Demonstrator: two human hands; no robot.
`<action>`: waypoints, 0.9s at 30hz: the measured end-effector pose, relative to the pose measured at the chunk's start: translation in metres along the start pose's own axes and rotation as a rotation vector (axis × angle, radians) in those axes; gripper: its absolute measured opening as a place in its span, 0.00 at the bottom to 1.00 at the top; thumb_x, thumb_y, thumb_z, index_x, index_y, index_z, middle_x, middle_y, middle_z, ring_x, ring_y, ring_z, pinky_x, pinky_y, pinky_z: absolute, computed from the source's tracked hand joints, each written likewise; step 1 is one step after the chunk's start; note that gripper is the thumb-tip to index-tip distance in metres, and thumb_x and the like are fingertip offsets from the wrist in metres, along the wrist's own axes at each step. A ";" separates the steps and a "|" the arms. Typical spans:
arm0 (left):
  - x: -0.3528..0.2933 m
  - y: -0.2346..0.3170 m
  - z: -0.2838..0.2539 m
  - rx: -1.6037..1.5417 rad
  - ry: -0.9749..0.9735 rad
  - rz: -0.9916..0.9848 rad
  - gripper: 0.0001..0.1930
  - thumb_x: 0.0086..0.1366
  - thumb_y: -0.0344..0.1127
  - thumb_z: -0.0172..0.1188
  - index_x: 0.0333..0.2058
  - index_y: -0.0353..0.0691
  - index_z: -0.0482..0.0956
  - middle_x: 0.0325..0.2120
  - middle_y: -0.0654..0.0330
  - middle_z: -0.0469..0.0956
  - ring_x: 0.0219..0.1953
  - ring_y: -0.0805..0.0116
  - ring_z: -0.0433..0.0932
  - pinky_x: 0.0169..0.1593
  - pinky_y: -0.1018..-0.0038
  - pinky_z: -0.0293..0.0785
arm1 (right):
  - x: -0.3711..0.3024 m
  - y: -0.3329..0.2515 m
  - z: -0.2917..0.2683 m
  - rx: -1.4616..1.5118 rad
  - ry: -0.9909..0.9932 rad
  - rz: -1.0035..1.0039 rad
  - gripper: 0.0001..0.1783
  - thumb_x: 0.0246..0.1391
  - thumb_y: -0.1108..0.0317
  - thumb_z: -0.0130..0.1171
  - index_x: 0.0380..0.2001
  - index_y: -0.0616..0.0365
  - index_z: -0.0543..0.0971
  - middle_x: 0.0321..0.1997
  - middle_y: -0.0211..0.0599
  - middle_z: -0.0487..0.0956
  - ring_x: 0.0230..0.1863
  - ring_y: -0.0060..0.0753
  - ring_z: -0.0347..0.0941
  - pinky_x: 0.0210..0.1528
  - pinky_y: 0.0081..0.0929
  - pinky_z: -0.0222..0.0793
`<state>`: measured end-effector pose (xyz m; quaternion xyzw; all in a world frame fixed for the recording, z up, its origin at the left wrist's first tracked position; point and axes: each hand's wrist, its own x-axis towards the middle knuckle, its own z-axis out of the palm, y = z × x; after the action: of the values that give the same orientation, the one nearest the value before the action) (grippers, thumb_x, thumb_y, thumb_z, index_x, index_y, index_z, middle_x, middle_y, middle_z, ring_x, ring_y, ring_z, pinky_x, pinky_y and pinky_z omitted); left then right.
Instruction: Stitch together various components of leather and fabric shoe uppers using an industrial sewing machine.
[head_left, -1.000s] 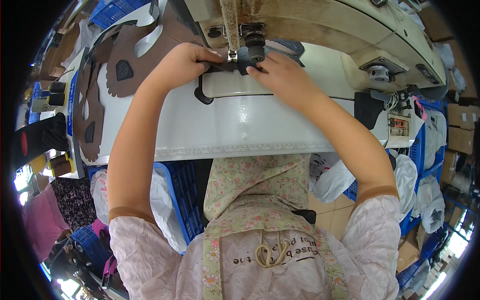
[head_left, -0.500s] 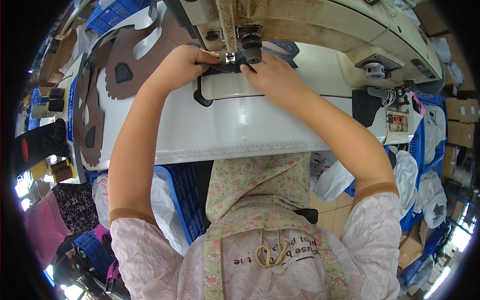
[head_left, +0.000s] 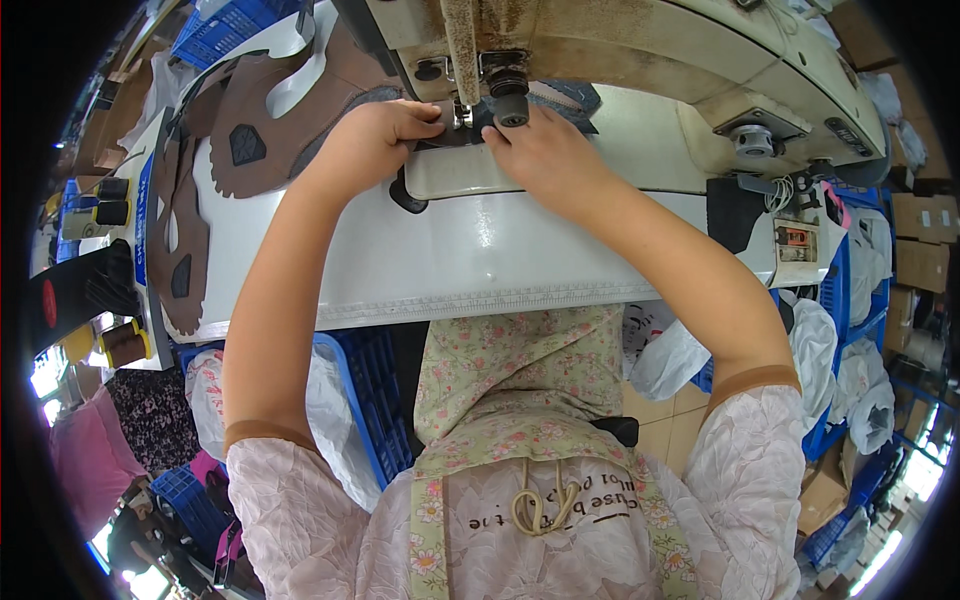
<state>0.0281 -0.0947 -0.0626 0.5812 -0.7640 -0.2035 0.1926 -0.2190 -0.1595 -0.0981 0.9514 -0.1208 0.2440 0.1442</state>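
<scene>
Both hands work at an industrial sewing machine point(head_left: 640, 60), at the metal presser foot point(head_left: 463, 116). A dark brown shoe upper piece point(head_left: 448, 136) lies under the foot. My left hand point(head_left: 372, 145) is left of the foot, thumb and fingers closed on the piece's edge. Right of the foot, my right hand point(head_left: 548, 158) grips the same work, its fingertips partly hidden behind the machine's dark round knob point(head_left: 510, 108). Beyond that hand shows a dark grey patterned part point(head_left: 565, 100) with a pale zigzag edge. The needle's tip cannot be made out.
More brown shoe upper pieces point(head_left: 255, 110) with dark patches lie left on the white table point(head_left: 400, 265). A ruler strip point(head_left: 480, 303) runs along the near edge. Thread spools point(head_left: 112, 200) stand far left. A blue crate point(head_left: 375, 400) sits below the table; bagged goods fill a blue rack point(head_left: 840, 310) at right.
My left hand has come slightly nearer and right, and the work has turned a little under the foot. A dark patterned edge now shows beside my left hand. My right hand has barely moved.
</scene>
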 end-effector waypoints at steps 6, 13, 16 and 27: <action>-0.002 0.002 0.003 0.077 0.011 -0.001 0.27 0.48 0.12 0.51 0.47 0.36 0.83 0.53 0.51 0.79 0.57 0.55 0.77 0.61 0.68 0.71 | 0.002 -0.002 0.000 -0.036 -0.029 0.000 0.09 0.46 0.68 0.58 0.29 0.60 0.82 0.34 0.31 0.77 0.44 0.34 0.71 0.44 0.28 0.70; -0.005 0.000 0.011 0.216 0.066 0.050 0.29 0.48 0.14 0.51 0.50 0.40 0.83 0.55 0.54 0.78 0.57 0.54 0.76 0.59 0.67 0.72 | 0.004 -0.003 0.000 -0.091 -0.050 -0.021 0.07 0.44 0.68 0.59 0.25 0.58 0.82 0.33 0.30 0.78 0.45 0.35 0.71 0.45 0.28 0.69; -0.007 -0.001 0.015 0.296 0.089 0.087 0.30 0.49 0.14 0.52 0.51 0.42 0.82 0.56 0.56 0.77 0.57 0.55 0.75 0.59 0.66 0.73 | 0.005 -0.003 0.003 -0.095 -0.050 -0.006 0.06 0.44 0.68 0.59 0.24 0.57 0.82 0.32 0.30 0.78 0.45 0.35 0.71 0.45 0.28 0.69; -0.002 0.005 0.015 0.340 0.087 0.026 0.29 0.51 0.16 0.52 0.51 0.45 0.82 0.54 0.58 0.78 0.53 0.53 0.77 0.55 0.64 0.75 | 0.008 -0.002 0.012 -0.056 -0.009 0.036 0.05 0.46 0.68 0.58 0.22 0.56 0.82 0.31 0.31 0.79 0.46 0.34 0.72 0.45 0.28 0.69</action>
<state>0.0166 -0.0901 -0.0727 0.6036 -0.7859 -0.0436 0.1272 -0.2063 -0.1627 -0.1044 0.9457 -0.1453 0.2388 0.1657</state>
